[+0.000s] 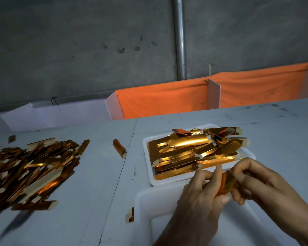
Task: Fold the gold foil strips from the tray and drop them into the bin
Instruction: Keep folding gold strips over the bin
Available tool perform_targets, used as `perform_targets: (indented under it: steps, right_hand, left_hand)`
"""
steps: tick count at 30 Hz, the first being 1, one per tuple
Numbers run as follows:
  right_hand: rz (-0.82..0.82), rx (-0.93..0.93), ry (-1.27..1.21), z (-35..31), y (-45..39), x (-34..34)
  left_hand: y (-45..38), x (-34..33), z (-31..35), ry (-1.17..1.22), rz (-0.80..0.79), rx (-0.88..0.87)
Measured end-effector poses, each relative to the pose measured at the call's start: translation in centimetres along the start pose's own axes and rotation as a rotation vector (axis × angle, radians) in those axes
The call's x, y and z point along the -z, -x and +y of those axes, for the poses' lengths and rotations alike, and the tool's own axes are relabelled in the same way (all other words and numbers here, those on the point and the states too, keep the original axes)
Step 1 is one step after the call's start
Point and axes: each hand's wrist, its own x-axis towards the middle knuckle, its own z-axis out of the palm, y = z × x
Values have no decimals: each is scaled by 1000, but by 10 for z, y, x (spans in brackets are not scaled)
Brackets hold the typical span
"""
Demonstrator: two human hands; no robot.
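Just in front of the still-heaped tray point(252, 154), both the left hand point(201, 192) and right hand point(256, 181) pinched one gold strip point(227, 185) mid-fold, many evidently left.

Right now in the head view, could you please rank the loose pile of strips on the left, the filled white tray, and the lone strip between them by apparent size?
1. Loose pile, cut off by the frame's left edge.
2. Filled white tray.
3. Lone strip, clearly smallest.
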Motion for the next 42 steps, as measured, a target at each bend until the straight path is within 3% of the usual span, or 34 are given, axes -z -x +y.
perform_targets:
  steps: [10,17,24,42]
  right_hand:
    - [-11,-60,67,9,-3,-2]
    - [-67,-225,-406,5,-6,2]
    - [-36,-254,-478,4,-6,-4]
    - [-65,-319,-296,2,-4,-3]
  left_hand:
    - [-2,1,5,-99,-51,0]
    - [2,2,3,114,47,179]
    - [4,2,2,57,73,110]
    - [4,-1,-2,91,108,109]
